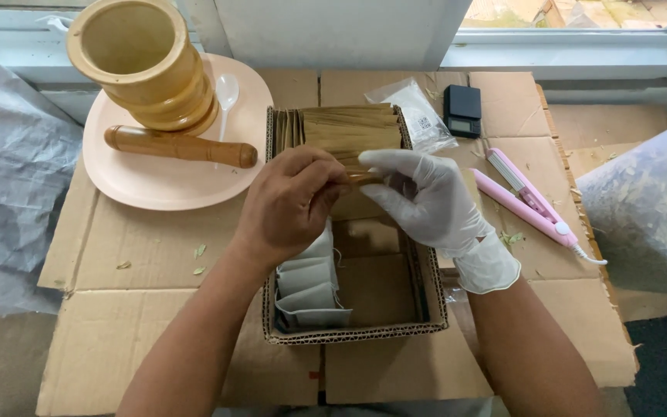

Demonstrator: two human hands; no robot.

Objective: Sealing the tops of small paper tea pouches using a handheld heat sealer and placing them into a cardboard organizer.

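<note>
Bare left hand and gloved right hand meet above a cardboard box, fingers of both clamped on a small brown sachet. Brown sachets fill the box's far end, grey ones its near left. A pink sealer lies right.

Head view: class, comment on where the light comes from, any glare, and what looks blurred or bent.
Head view: soft daylight from the window behind the table; mild sheen on the wooden mortar; the left hand and gloved right hand are sharp; wide-lens bending at the edges; the plastic bag at right looks hazy.
</note>
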